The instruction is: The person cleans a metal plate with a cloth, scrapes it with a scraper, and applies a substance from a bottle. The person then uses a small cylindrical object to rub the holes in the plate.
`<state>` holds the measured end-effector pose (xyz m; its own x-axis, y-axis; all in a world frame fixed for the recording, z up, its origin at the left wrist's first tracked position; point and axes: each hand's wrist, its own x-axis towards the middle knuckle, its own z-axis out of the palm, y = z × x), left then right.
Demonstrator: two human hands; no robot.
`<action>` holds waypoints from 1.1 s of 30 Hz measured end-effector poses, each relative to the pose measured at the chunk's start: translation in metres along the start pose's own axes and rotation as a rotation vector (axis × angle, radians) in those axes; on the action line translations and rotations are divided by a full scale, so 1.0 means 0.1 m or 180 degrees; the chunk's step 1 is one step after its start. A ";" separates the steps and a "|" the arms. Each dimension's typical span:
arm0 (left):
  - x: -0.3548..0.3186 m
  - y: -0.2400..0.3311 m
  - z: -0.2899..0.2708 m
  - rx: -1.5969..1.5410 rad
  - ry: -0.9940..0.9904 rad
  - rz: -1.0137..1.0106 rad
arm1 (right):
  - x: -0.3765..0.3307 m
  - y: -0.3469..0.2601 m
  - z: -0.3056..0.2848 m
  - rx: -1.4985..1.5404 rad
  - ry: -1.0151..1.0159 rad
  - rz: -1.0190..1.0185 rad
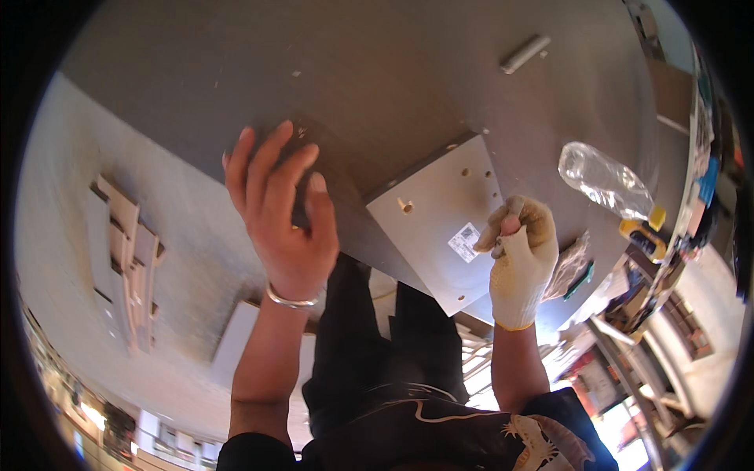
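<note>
A grey board (428, 235) with several drilled holes and a white printed label (463, 242) lies on the dark table (377, 86), its near corner reaching past the edge. My bare left hand (287, 196), with a silver bangle at the wrist, is raised left of the board, its fingers apart and nothing in them. My right hand (522, 255) wears a white knitted glove that leaves the thumb tip bare. Its fingers are curled against the thumb beside the board's right edge. Whatever they may pinch is hidden or too small to name.
A clear plastic bottle (605, 180) with a yellow cap lies to the right. Near it are a yellow-and-black object (644, 239) and crumpled plastic (569, 267). A short grey bar (526, 53) rests at the far side. Stacked boards (129, 259) lie on the floor left.
</note>
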<state>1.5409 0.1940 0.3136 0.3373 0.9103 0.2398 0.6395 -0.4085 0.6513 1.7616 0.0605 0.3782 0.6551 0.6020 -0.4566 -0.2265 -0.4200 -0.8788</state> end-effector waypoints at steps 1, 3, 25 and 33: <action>0.18 -0.05 0.01 -0.0151 -0.0129 0.0186 | -0.09 0.02 -0.03 0.0065 0.0032 0.0008; 0.54 -0.07 0.11 -0.0312 -0.0461 0.0649 | -0.29 0.08 -0.06 -0.0085 0.0396 0.0687; 1.77 1.60 1.36 0.0345 -0.2455 0.0736 | -1.09 0.86 0.02 0.3141 0.0534 0.0676; -0.95 1.12 -0.03 -0.1347 -0.4283 -0.0184 | -1.87 1.39 0.05 0.3552 0.1712 0.0240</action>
<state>1.5785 0.0618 0.3665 0.8642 0.0682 -0.4986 0.5032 -0.1037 0.8579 1.6039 -0.1065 0.3407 0.7664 0.1357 -0.6278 -0.5932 0.5246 -0.6107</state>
